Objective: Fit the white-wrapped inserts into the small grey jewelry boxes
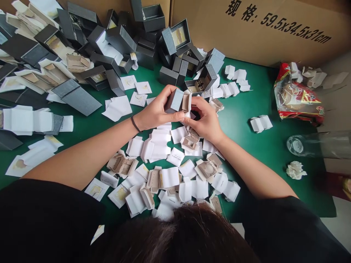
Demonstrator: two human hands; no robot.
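Observation:
In the middle of the head view, my left hand [157, 111] is closed around a small dark grey jewellery box [174, 100]. My right hand [205, 118] pinches a folded cardboard insert [187, 101], white outside and brown inside, right beside the box. Both thumbs meet near the insert's lower edge. Whether the insert still touches the box's inside is hidden by my fingers. Below my hands lies a heap of loose white and brown inserts [169, 177], some printed. An open dark box [201, 80] sits just beyond my right hand.
A pile of dark boxes [120, 38] fills the back left of the green table [241, 124]. Behind stands a large carton [246, 33]. To the right are a red food packet [298, 95], a clear glass [315, 143] lying sideways and a crumpled tissue [295, 170].

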